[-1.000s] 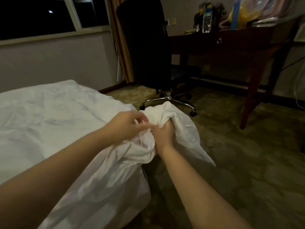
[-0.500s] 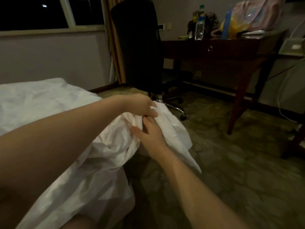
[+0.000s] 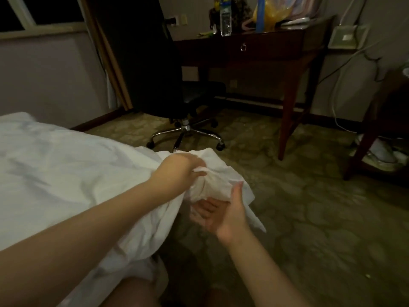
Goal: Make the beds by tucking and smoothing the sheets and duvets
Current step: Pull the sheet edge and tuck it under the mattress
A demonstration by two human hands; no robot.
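Two bare hands are seen at one corner of a white, crumpled cloth bed sheet (image 3: 66, 173). The sheet is spread out wide on the left side of the view. Its near corner is bunched up and hangs off the edge, above the green patterned carpet (image 3: 309, 218). The bunched corner is gripped from above by the left hand (image 3: 182, 168), with the fingers curled tight into the cloth. The right hand (image 3: 221, 210) is held just under the bunch, with the palm turned up and the fingers loose and spread. Nothing is grasped by it, but the cloth is touched by its thumb. A black office chair (image 3: 143, 63) with shiny wheeled legs is seen behind the hands. A dark wooden desk (image 3: 265, 47) is placed beside the chair, by the wall. A clear plastic bottle (image 3: 225, 21) and a yellow plastic bag (image 3: 272, 12) are set on top of the desk.
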